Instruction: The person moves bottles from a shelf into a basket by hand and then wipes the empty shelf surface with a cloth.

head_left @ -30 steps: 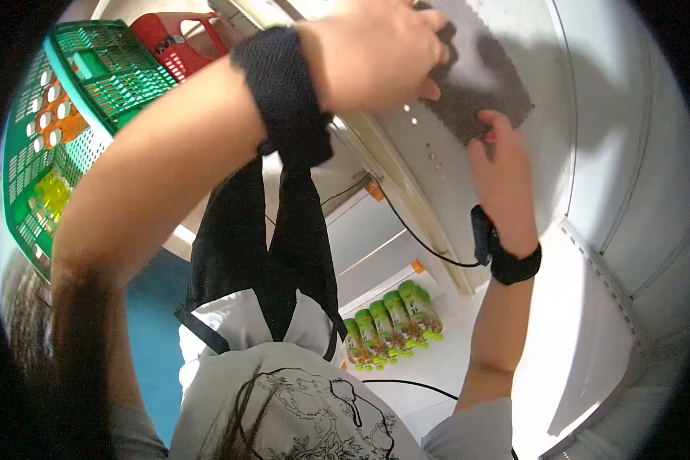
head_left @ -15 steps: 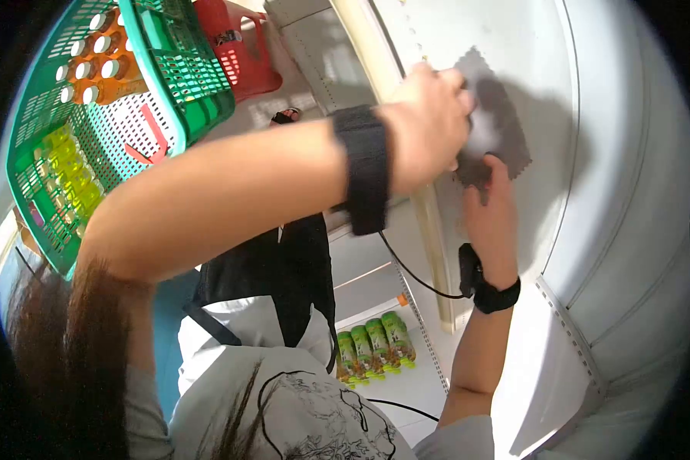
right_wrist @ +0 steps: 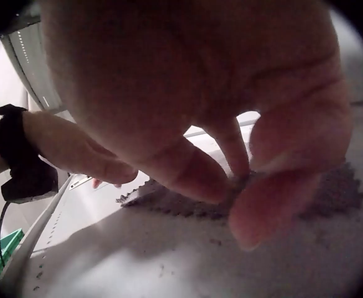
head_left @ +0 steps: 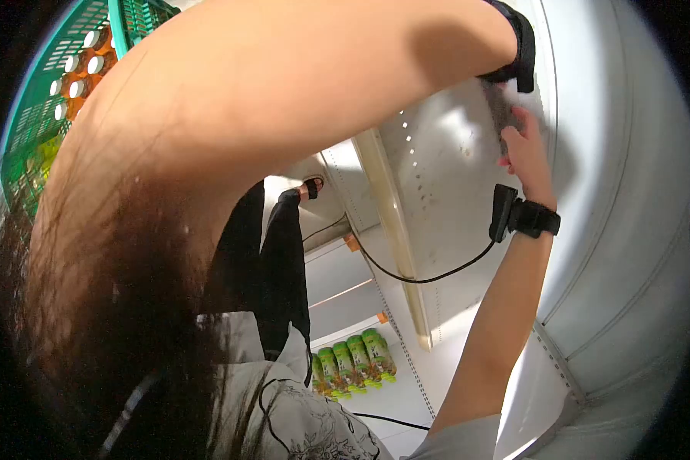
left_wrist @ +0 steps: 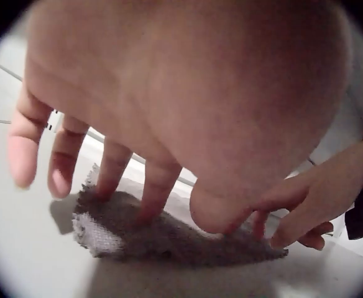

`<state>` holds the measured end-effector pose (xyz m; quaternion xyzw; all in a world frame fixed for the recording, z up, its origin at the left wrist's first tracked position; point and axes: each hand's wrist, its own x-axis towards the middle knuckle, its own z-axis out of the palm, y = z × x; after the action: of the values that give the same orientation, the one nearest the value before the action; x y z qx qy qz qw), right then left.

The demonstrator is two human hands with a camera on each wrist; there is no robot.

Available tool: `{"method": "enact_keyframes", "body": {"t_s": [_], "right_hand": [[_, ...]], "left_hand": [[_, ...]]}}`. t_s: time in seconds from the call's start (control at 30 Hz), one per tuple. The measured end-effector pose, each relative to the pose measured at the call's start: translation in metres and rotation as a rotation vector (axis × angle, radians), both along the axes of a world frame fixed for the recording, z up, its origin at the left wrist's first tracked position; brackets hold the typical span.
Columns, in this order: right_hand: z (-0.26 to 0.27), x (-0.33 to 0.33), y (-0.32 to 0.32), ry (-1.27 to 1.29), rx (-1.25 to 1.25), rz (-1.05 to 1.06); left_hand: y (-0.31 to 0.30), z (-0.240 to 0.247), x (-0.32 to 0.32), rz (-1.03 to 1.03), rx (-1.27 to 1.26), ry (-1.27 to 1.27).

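A grey cloth (left_wrist: 163,245) with zigzag-cut edges lies on a white shelf panel (head_left: 452,184). My left hand (left_wrist: 169,93) is spread over it in the left wrist view, some fingertips pressing on the fabric. In the head view that hand is hidden beyond its black wristband (head_left: 523,50) at the top. Beside it, at the cloth's near end, is my right hand (head_left: 530,157), fingers bent. In the right wrist view its thumb and a bent finger meet at the cloth's edge and seem to pinch it.
At the upper left stands a green basket (head_left: 19,115) with several orange bottles (head_left: 80,88) and yellow-green packs. Lower down, green-wrapped bottles (head_left: 356,362) line a shelf. A black cable (head_left: 418,281) hangs from the right wrist unit. A curved white wall (head_left: 629,199) rises at the right.
Both hands have moved farther up the panel with the cloth. The left arm now reaches across the top of the head view, and the basket is mostly covered by it.
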<state>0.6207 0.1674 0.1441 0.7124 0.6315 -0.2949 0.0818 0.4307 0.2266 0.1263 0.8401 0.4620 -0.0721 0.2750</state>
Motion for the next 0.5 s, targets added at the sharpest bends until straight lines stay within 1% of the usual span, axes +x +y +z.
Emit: {"method": "enact_keyframes", "body": {"t_s": [0.03,0.1,0.17,0.2,0.23,0.27,0.3,0.37,0.4,0.43,0.5], "right_hand": [[-0.001,0.0,0.008,0.045,-0.019,-0.011],[-0.003,-0.001,0.016,0.085,-0.039,-0.027],[0.005,-0.005,0.024,0.1,0.011,-0.016],[0.008,-0.008,0.03,0.105,0.039,-0.009],[0.007,-0.01,0.035,0.099,0.0,-0.033],[0.008,-0.014,0.038,0.09,-0.051,-0.057],[0.009,-0.017,0.041,0.088,-0.052,-0.05],[0.006,-0.022,0.049,0.171,-0.057,-0.062],[0.005,-0.022,0.051,0.172,-0.055,-0.056],[0.003,-0.021,0.054,0.171,-0.048,-0.044],[0.004,-0.024,0.056,0.183,-0.027,-0.024]], "left_hand": [[0.032,-0.012,-0.002,0.0,-0.037,-0.004],[0.037,-0.013,0.001,-0.007,-0.115,-0.015],[0.039,0.0,0.001,-0.008,-0.171,-0.031],[0.037,-0.002,0.0,0.011,0.043,-0.015],[0.033,-0.007,0.0,0.029,0.254,0.007],[0.037,-0.009,-0.001,0.054,0.28,-0.001],[0.044,-0.008,-0.003,0.061,0.28,-0.001],[0.052,-0.01,-0.006,-0.251,0.275,0.15],[0.049,-0.009,-0.007,-0.031,0.191,0.091],[0.041,-0.014,-0.009,0.135,0.221,-0.05],[0.039,-0.004,-0.013,0.122,0.166,-0.053]]}}
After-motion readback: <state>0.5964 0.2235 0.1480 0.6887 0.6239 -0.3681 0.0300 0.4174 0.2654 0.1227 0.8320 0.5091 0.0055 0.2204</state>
